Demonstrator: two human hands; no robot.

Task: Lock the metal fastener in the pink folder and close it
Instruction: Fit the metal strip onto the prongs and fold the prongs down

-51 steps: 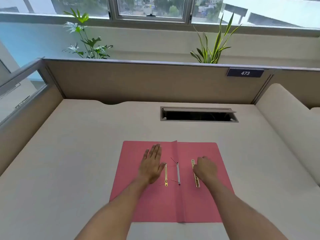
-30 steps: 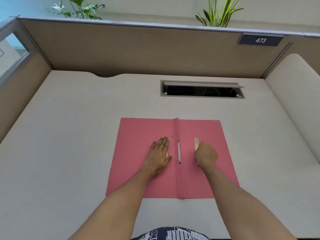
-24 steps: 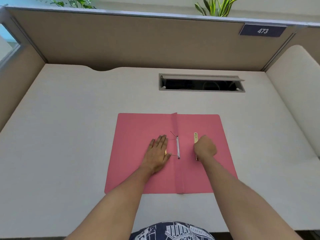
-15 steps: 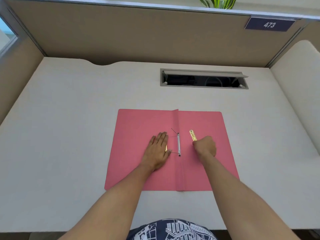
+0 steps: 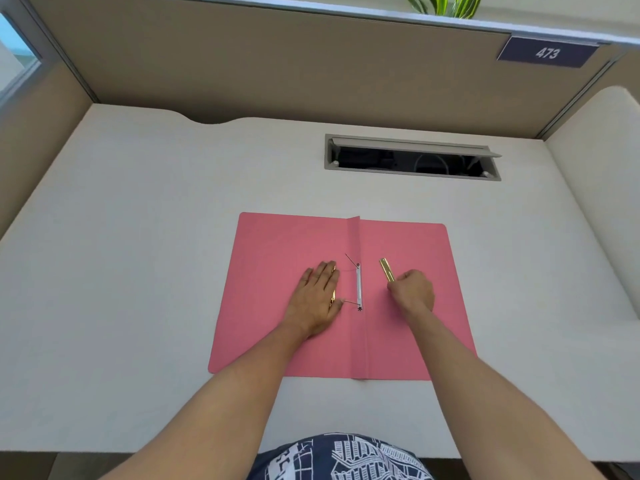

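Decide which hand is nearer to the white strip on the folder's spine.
Left. The left hand lies flat just beside the white strip; the right hand, gripping the gold bar, sits further off.

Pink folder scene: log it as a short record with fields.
folder: pink folder, open flat on the white desk
fastener base: white strip beside the spine, two thin prongs angled left
left hand: left hand flat on the left flap, over a gold bar
right hand: right hand gripping a gold metal bar, one end lifted
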